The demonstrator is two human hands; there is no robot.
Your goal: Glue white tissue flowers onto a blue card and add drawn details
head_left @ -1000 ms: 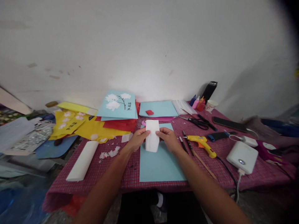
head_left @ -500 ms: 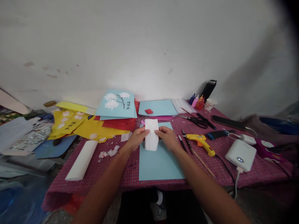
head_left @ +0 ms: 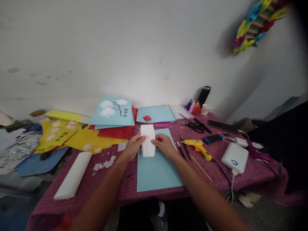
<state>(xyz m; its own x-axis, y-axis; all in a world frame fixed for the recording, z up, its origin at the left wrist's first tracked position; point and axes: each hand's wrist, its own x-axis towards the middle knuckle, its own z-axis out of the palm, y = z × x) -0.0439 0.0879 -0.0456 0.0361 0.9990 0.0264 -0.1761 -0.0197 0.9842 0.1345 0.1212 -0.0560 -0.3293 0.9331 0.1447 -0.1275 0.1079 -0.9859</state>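
Observation:
A folded white tissue paper (head_left: 147,141) is held upright between both hands above a light blue card sheet (head_left: 157,166) on the red checked tablecloth (head_left: 106,183). My left hand (head_left: 132,148) pinches its left edge, thumb and fingers closed on it. My right hand (head_left: 163,145) pinches the right edge the same way. Both forearms reach in from the bottom of the view.
Left: a long white tissue pack (head_left: 72,176), torn white bits (head_left: 103,164), yellow and red papers (head_left: 79,136), a blue card with white blossoms (head_left: 113,110). Right: pens, yellow glue gun (head_left: 198,148), scissors (head_left: 193,125), white power bank (head_left: 235,158), phone (head_left: 220,125), paint bottles (head_left: 194,107), black flask.
The camera has turned right and tilted, so a colourful hanging ornament now shows at the top right. My hands still hold the white tissue in the same grip over the blue sheet.

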